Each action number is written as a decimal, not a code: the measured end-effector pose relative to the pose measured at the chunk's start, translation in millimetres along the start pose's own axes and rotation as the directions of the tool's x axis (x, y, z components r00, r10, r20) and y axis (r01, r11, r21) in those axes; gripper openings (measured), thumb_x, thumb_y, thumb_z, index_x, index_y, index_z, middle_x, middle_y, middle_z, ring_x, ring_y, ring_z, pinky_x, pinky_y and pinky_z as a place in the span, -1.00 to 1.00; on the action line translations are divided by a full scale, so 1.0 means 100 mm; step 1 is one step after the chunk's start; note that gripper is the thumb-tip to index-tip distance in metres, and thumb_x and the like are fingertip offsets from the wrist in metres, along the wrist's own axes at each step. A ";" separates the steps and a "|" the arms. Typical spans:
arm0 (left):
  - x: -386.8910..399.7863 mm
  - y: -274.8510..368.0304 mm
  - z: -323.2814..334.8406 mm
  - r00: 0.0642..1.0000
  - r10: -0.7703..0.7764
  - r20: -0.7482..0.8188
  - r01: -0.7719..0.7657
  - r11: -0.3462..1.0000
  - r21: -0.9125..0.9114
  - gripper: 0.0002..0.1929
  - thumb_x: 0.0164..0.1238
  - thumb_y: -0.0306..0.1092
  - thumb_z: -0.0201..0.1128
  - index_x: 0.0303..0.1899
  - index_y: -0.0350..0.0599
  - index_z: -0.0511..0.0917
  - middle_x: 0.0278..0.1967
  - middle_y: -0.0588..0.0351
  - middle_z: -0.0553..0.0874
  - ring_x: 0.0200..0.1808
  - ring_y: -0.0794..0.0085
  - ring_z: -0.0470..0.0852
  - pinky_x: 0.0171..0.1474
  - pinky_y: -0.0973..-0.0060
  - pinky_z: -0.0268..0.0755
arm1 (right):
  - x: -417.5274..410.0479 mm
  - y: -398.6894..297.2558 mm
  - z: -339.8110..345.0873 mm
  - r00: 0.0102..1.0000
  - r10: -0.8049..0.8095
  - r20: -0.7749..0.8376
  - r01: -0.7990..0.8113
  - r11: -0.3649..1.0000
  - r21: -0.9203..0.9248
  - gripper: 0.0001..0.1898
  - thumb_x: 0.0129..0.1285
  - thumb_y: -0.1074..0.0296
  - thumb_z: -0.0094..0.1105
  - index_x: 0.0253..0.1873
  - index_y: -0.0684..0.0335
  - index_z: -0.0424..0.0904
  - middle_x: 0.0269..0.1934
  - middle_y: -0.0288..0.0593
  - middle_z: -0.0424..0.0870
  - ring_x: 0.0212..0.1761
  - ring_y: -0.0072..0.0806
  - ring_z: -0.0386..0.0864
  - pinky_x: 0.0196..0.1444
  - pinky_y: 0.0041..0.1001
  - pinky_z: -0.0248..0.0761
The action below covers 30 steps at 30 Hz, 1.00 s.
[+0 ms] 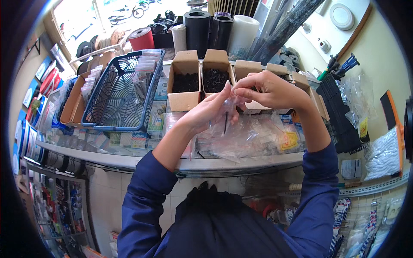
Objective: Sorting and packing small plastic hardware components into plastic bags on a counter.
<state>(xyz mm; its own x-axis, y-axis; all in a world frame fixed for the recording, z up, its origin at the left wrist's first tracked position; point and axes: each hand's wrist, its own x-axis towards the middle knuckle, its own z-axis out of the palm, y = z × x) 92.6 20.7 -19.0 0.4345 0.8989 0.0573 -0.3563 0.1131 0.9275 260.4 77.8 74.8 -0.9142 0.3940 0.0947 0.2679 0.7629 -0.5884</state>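
Note:
My left hand (211, 109) holds a small clear plastic bag (228, 108) above the glass counter. Inside or against the bag hangs a thin dark piece (225, 122), likely a screw or nail; I cannot tell which. My right hand (266, 90) pinches the top of the bag with thumb and forefinger. Beneath both hands lies a loose heap of clear plastic bags (248, 138), one with a yellow label (288, 141). Just behind stand open cardboard boxes, the left one (184, 101) and its neighbour (216, 80) filled with small black parts.
A blue plastic basket (113, 127) at left holds filled zip bags (145, 74), beside a cardboard tray (74, 111). Rolls of sheeting, one black (196, 32), one red (141, 39), stand behind. Black slatted items (338, 119) and a white mop head (382, 154) are at right.

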 end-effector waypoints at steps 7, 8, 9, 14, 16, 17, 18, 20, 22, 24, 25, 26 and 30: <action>0.04 -0.02 -0.10 0.996 0.051 0.078 -0.045 0.995 -0.085 -0.22 0.30 0.30 -0.42 0.10 -0.28 0.38 -0.34 0.24 0.51 -0.46 0.62 0.42 -0.39 0.70 0.28 | 0.12 0.47 -0.25 0.953 0.163 -0.255 -0.138 0.984 0.114 -0.81 0.20 0.37 0.09 -0.22 0.37 0.60 -0.37 -0.06 0.65 -0.37 -0.51 0.61 -0.28 -0.53 0.44; 0.03 -0.02 -0.09 0.996 0.053 0.068 -0.046 0.993 -0.105 -0.21 0.29 0.31 -0.44 0.10 -0.30 0.38 -0.35 0.25 0.50 -0.47 0.62 0.38 -0.42 0.70 0.25 | 0.15 0.55 -0.26 0.940 0.288 -0.183 -0.305 0.949 -0.076 -0.81 0.19 0.37 0.09 -0.21 0.36 0.59 -0.38 -0.08 0.65 -0.34 -0.53 0.60 -0.25 -0.55 0.44; 0.05 -0.01 -0.06 0.996 0.055 0.071 -0.046 0.991 -0.126 -0.19 0.29 0.32 -0.45 0.09 -0.33 0.38 -0.36 0.26 0.49 -0.49 0.63 0.35 -0.45 0.69 0.22 | 0.12 0.63 -0.29 0.893 0.425 -0.145 -0.449 0.850 -0.274 -0.81 0.19 0.36 0.10 -0.19 0.35 0.58 -0.39 -0.09 0.64 -0.31 -0.55 0.60 -0.21 -0.57 0.43; 0.00 0.02 0.02 0.998 0.056 0.028 -0.055 0.998 -0.043 -0.18 0.29 0.33 -0.50 0.05 -0.31 0.43 -0.36 0.27 0.46 -0.50 0.57 0.33 -0.43 0.66 0.13 | 0.17 0.91 -0.05 0.953 0.302 0.035 -0.259 0.866 -0.428 -0.79 0.01 0.49 0.14 -0.20 0.37 0.57 -0.35 -0.03 0.65 -0.28 -0.32 0.62 -0.17 -0.46 0.46; 0.00 0.03 0.02 0.999 0.052 -0.016 -0.053 0.998 -0.037 -0.16 0.28 0.34 -0.50 0.04 -0.31 0.43 -0.40 0.26 0.46 -0.51 0.57 0.33 -0.43 0.66 0.12 | 0.20 0.98 0.02 0.945 0.317 0.080 -0.240 0.838 -0.489 -0.75 -0.07 0.56 0.15 -0.20 0.38 0.56 -0.34 -0.01 0.65 -0.26 -0.25 0.62 -0.15 -0.42 0.47; 0.00 0.02 0.00 0.999 0.045 -0.004 -0.045 0.996 -0.071 -0.16 0.27 0.35 -0.51 0.03 -0.31 0.44 -0.44 0.25 0.45 -0.52 0.57 0.32 -0.43 0.67 0.12 | 0.20 1.01 0.02 0.945 0.319 0.079 -0.242 0.838 -0.489 -0.75 -0.07 0.56 0.15 -0.20 0.38 0.56 -0.34 -0.01 0.65 -0.26 -0.25 0.62 -0.15 -0.42 0.47; -0.01 0.02 -0.02 0.999 0.038 0.005 -0.038 0.994 -0.105 -0.15 0.26 0.36 -0.51 0.02 -0.31 0.45 -0.49 0.24 0.45 -0.52 0.57 0.32 -0.43 0.67 0.11 | 0.21 1.03 0.01 0.947 0.309 0.090 -0.229 0.842 -0.488 -0.74 -0.09 0.57 0.15 -0.20 0.38 0.57 -0.35 -0.01 0.65 -0.28 -0.27 0.62 -0.17 -0.43 0.48; -0.01 0.04 0.00 0.999 0.033 -0.003 -0.033 0.993 -0.113 -0.14 0.26 0.37 -0.51 0.02 -0.31 0.45 -0.52 0.24 0.44 -0.52 0.58 0.32 -0.44 0.66 0.11 | 0.22 1.05 -0.01 0.949 0.301 0.100 -0.217 0.846 -0.487 -0.73 -0.11 0.57 0.15 -0.20 0.38 0.57 -0.35 -0.01 0.65 -0.29 -0.29 0.63 -0.19 -0.43 0.48; -0.02 0.05 -0.01 0.999 0.031 -0.014 -0.032 0.992 -0.122 -0.14 0.25 0.38 -0.51 0.01 -0.32 0.45 -0.55 0.23 0.43 -0.52 0.58 0.33 -0.45 0.66 0.11 | 0.22 1.03 -0.04 0.941 0.296 0.162 -0.213 0.893 -0.396 -0.73 -0.12 0.58 0.13 -0.21 0.38 0.59 -0.36 -0.02 0.66 -0.32 -0.33 0.63 -0.22 -0.44 0.49; 0.00 0.03 -0.02 0.999 0.040 0.002 -0.040 0.997 -0.063 -0.13 0.23 0.39 -0.50 0.01 -0.32 0.44 -0.53 0.23 0.44 -0.51 0.58 0.35 -0.45 0.66 0.14 | 0.20 1.09 -0.06 0.947 0.280 0.157 -0.207 0.906 -0.369 -0.73 -0.11 0.57 0.13 -0.21 0.37 0.59 -0.36 -0.03 0.66 -0.33 -0.35 0.63 -0.23 -0.45 0.50; 0.00 0.03 -0.01 0.999 0.040 0.004 -0.040 0.997 -0.066 -0.13 0.23 0.39 -0.50 0.01 -0.32 0.44 -0.53 0.23 0.44 -0.51 0.58 0.35 -0.45 0.66 0.14 | 0.19 1.11 -0.06 0.953 0.264 0.151 -0.201 0.918 -0.341 -0.74 -0.10 0.56 0.13 -0.22 0.36 0.60 -0.37 -0.04 0.66 -0.34 -0.37 0.63 -0.23 -0.45 0.50; 0.01 0.04 0.01 0.999 0.040 -0.005 -0.040 0.996 -0.086 -0.13 0.23 0.39 -0.49 0.00 -0.32 0.45 -0.52 0.23 0.45 -0.50 0.58 0.37 -0.44 0.66 0.16 | 0.18 1.12 -0.06 0.952 0.267 0.152 -0.203 0.917 -0.343 -0.74 -0.10 0.56 0.13 -0.22 0.36 0.60 -0.37 -0.04 0.66 -0.34 -0.37 0.63 -0.23 -0.45 0.50; 0.01 0.03 -0.02 0.999 0.030 -0.016 -0.032 0.991 -0.134 -0.15 0.23 0.39 -0.45 -0.04 -0.32 0.47 -0.43 0.19 0.49 -0.48 0.56 0.39 -0.39 0.63 0.25 | 0.24 1.10 0.04 0.949 0.295 0.111 -0.227 0.885 -0.406 -0.79 -0.10 0.49 0.18 -0.28 0.36 0.60 -0.40 -0.01 0.65 -0.36 -0.30 0.62 -0.25 -0.43 0.49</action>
<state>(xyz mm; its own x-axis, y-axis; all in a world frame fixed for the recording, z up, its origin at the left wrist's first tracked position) 90.1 22.6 -16.5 0.4107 0.9083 0.0794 -0.4772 0.1399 0.8676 267.1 168.9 9.2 -0.8226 0.5418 -0.1727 0.5683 0.7939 -0.2161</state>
